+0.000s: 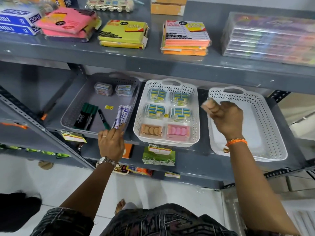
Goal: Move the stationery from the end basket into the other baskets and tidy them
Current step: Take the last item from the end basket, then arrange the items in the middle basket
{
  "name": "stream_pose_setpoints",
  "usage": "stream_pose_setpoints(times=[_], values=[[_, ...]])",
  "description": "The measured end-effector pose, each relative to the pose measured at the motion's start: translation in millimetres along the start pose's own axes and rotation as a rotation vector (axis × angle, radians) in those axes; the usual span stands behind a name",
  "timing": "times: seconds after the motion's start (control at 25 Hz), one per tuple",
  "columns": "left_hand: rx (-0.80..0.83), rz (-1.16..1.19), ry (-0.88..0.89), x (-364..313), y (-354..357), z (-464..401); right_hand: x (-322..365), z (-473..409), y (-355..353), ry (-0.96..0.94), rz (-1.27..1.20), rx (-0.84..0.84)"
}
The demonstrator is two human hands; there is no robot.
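Closed around a small peach-coloured pack (208, 104), the right hand (225, 116) is seen above the left rim of the end basket (265, 116), with the fingers curled over the pack and the thumb side hidden. The pack is blurred, so its contents cannot be told; it seems to match the orange pack (150, 130) lying in the near left corner of the middle basket (194, 92). The end basket appears otherwise bare, so this is judged to be one of the last items to be carried across.

The left hand (111, 143) is laid at the near right corner of the grey basket (71, 113), its fingertips pinched on the lower ends of a bundle of blue-and-white sachets (121, 116) leaning along the right wall. Green markers (87, 116) lie toward the near left corner.

For the step to be done well, the pack should be lifted clear of both rims, set beside its like, and squared against the neighbouring pink pack (178, 132). The sachets are best steadied until they lie flat.
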State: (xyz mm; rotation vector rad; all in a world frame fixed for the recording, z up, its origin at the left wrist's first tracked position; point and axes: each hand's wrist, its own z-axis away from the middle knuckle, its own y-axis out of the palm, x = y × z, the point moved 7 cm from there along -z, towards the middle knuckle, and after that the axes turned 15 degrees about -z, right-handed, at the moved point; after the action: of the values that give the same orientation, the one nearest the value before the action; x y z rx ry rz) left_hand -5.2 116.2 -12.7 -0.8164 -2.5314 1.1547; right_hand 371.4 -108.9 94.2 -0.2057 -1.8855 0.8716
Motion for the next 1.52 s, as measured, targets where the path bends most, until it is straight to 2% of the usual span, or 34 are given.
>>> stream_pose_setpoints(times=[0.04, 0.12, 0.2, 0.28, 0.52, 0.68, 0.76, 0.84, 0.92, 0.96, 1.08, 1.24, 1.36, 1.52], values=[[0.003, -0.004, 0.001, 0, 0, 1, 24, 6, 13, -0.058, -0.127, 0.07], [0.013, -0.008, 0.001, 1, 0, 0, 71, 23, 51, -0.187, -0.248, 0.334], [0.018, -0.007, 0.004, 2, 1, -1, 103, 45, 95, -0.289, -0.122, 0.607], [0.023, -0.014, 0.017, 3, 1, -1, 120, 59, 129, -0.378, 0.064, 0.708], [0.071, -0.016, 0.034, 3, -1, -3, 125, 81, 190, -0.5, 0.323, 0.822], [0.178, 0.038, 0.034, 0, -9, -6, 115, 83, 195, -0.427, 0.32, 0.874], [0.24, 0.157, -0.041, 0, -18, -10, 110, 74, 183, -0.339, 0.244, 0.895], [0.238, 0.36, -0.091, -7, -30, -26, 100, 56, 161, -0.266, 0.141, 0.847], [0.3, 0.524, 0.021, -30, -34, -53, 85, 44, 140, -0.215, 0.117, 0.825], [0.401, 0.546, 0.117, -46, -30, -67, 77, 43, 133, -0.195, 0.144, 0.846], [0.734, 0.36, 0.359, -84, -7, -90, 61, 52, 133, -0.144, 0.268, 0.945], [0.999, 0.111, 0.537, -105, 26, -89, 48, 59, 139, -0.18, 0.393, 0.971], [1.05, 0.057, 0.561, -114, 36, -86, 46, 60, 140, -0.238, 0.422, 0.955], [1.021, 0.091, 0.578, -123, 36, -84, 46, 59, 137, -0.281, 0.414, 0.94]])
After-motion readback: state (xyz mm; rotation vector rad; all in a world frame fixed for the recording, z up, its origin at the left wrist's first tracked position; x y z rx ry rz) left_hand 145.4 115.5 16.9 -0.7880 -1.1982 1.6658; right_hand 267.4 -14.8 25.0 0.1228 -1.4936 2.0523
